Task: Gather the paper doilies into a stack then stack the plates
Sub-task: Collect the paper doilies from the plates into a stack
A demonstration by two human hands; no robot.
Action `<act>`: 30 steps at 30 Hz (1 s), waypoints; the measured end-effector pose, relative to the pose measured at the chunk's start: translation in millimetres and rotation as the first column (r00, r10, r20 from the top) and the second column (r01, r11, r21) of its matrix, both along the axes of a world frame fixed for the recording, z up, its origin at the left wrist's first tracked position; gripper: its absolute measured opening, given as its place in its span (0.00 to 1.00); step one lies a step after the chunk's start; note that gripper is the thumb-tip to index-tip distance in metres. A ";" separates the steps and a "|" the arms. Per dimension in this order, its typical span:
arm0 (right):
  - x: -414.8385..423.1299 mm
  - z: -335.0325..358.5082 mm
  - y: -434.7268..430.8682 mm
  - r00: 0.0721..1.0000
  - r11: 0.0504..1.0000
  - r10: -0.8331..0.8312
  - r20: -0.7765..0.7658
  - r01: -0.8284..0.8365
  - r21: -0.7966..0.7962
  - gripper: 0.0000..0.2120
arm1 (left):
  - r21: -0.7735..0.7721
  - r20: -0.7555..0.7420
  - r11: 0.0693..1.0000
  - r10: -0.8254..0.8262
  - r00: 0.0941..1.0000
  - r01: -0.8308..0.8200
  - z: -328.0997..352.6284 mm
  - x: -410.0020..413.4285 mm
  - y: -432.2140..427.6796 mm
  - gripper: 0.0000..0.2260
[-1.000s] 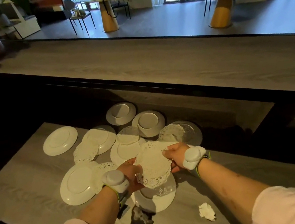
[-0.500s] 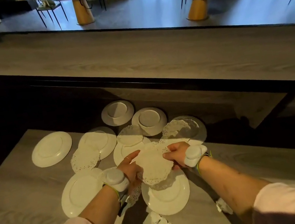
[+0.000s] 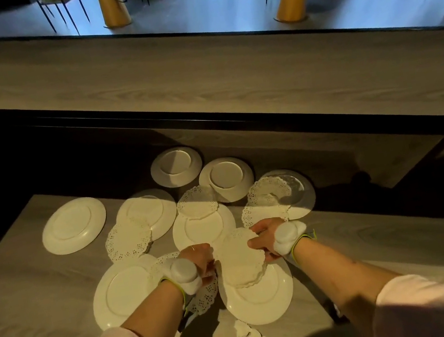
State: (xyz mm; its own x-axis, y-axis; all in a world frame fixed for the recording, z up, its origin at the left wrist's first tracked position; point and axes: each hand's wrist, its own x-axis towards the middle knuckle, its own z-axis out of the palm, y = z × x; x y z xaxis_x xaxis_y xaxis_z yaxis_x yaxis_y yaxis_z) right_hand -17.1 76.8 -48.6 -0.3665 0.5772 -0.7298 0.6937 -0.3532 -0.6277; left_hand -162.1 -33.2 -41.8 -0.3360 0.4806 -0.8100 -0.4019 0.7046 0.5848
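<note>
Both hands, left hand [image 3: 201,260] and right hand [image 3: 265,239], grip the doily stack [image 3: 242,262] over the nearest plate [image 3: 262,300]. More doilies lie mid-frame. No plates are stacked.

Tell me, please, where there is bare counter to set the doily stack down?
Bare counter lies left of the near-left plate and below the far-left plate; more lies right of the right hand. Between the plates, doilies overlap; it is crowded.

No text, label, brand, number or sign can be read anywhere; the round white plates [image 3: 74,225], the lacy paper doilies [image 3: 128,239] and the grey wood-grain counter [image 3: 17,305] are unmarked.
</note>
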 end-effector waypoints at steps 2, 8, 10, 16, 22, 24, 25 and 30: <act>-2.1 -3.5 2.2 0.971 0.963 0.194 0.142 -0.216 0.161 0.24 | -0.024 -0.044 1.000 0.003 0.999 -0.004 -1.8 0.9 -1.0 0.09; -1.6 -11.8 -1.8 0.905 0.873 0.263 0.334 -0.371 0.318 0.15 | -0.044 -0.081 0.997 0.053 0.995 -0.056 -4.2 3.3 -2.3 0.09; -1.2 -12.2 -3.2 0.881 0.853 0.279 0.383 -0.410 0.322 0.11 | -0.048 -0.103 0.998 0.025 0.994 -0.030 -2.7 3.2 -2.8 0.12; -7.9 -8.4 -2.0 0.799 0.812 0.408 0.441 -0.539 0.225 0.22 | -0.060 -0.098 0.998 0.006 0.995 -0.012 -0.4 3.3 -8.8 0.14; -15.7 -1.2 -4.5 0.751 0.773 0.439 0.494 -0.595 0.217 0.08 | -0.030 -0.073 0.999 0.016 0.997 -0.019 0.2 1.0 -16.3 0.15; -14.5 -1.1 -5.1 0.802 0.799 0.406 0.439 -0.544 0.255 0.13 | -0.027 -0.093 0.999 0.033 0.995 -0.036 -1.2 -0.9 -17.6 0.15; -13.1 -1.8 -3.7 0.840 0.823 0.375 0.391 -0.496 0.277 0.14 | -0.025 -0.109 0.999 0.041 0.993 -0.044 -2.3 -2.6 -17.4 0.15; -10.8 3.1 -4.7 0.985 0.973 0.159 -0.065 -0.145 0.178 0.05 | 0.093 -0.109 0.991 0.108 0.988 -0.098 -1.2 -12.2 -19.8 0.19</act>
State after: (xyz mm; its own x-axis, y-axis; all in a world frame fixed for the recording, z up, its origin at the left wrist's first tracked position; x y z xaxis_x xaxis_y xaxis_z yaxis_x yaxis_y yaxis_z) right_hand -27.9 72.0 -45.5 -0.5117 0.6250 -0.5896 0.6770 -0.1292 -0.7246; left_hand -174.3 -53.0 -43.0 -0.4743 0.5060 -0.7204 -0.3972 0.6073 0.6880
